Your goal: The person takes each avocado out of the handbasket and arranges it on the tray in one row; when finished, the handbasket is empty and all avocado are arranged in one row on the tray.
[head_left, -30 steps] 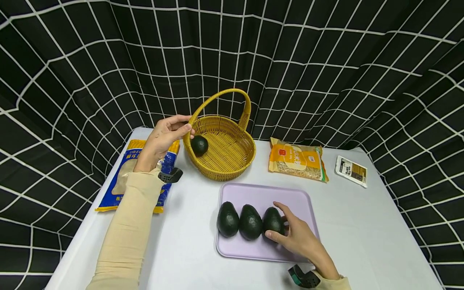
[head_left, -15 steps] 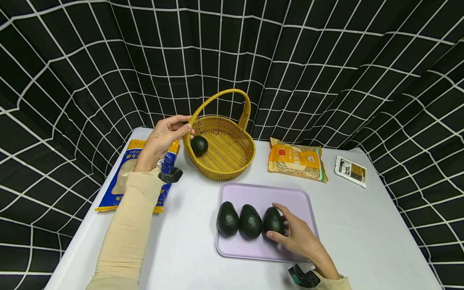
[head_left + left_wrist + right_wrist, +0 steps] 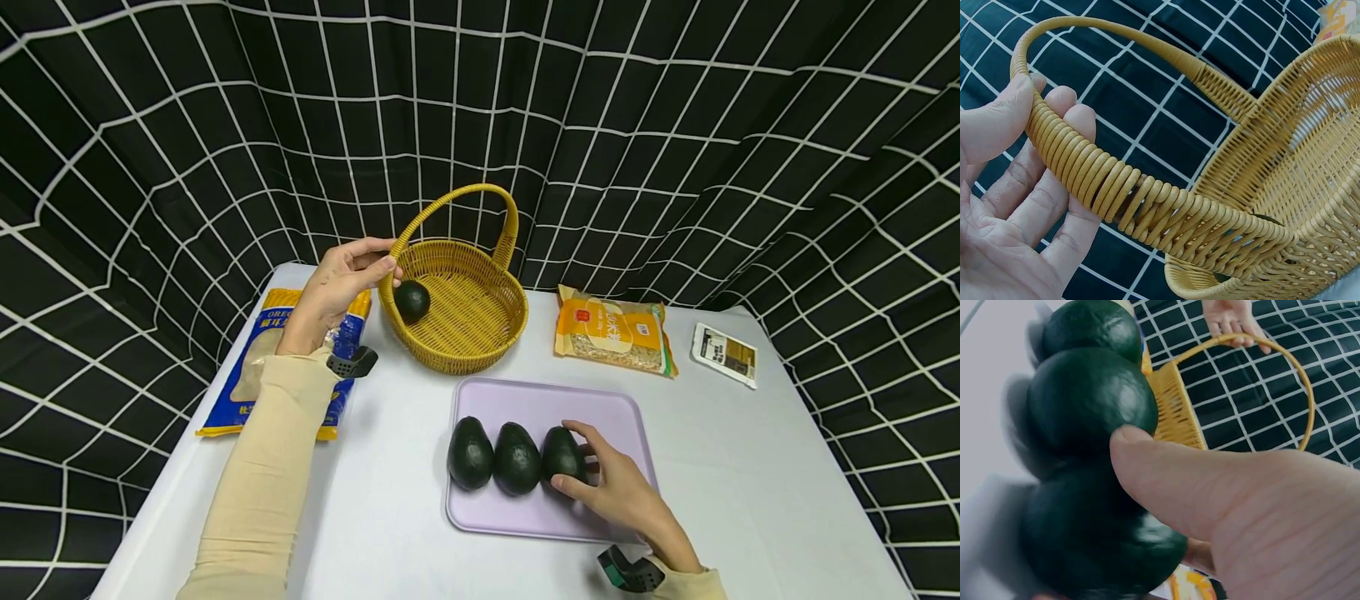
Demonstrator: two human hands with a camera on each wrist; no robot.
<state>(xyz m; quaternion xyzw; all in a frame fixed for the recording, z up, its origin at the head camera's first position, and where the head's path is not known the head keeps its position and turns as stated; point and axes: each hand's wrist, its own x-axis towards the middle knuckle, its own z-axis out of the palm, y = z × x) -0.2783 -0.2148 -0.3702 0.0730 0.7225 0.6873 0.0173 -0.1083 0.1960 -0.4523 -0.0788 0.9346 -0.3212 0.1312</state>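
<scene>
The right hand (image 3: 621, 490) curls thumb and fingers round the rightmost avocado (image 3: 559, 455), on the lilac tray (image 3: 540, 402) beside two more avocados (image 3: 517, 458); the left hand (image 3: 335, 282) pinches the handle (image 3: 465, 191) of the yellow basket (image 3: 453, 365) (a fourth avocado (image 3: 412, 302) lies inside, at the left).

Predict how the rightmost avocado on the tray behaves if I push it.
The rightmost avocado will likely roll, being rounded and lying on its side. Its glossy skin may prove slippery. Pushed left, it would probably bump the middle avocado right beside it.
</scene>
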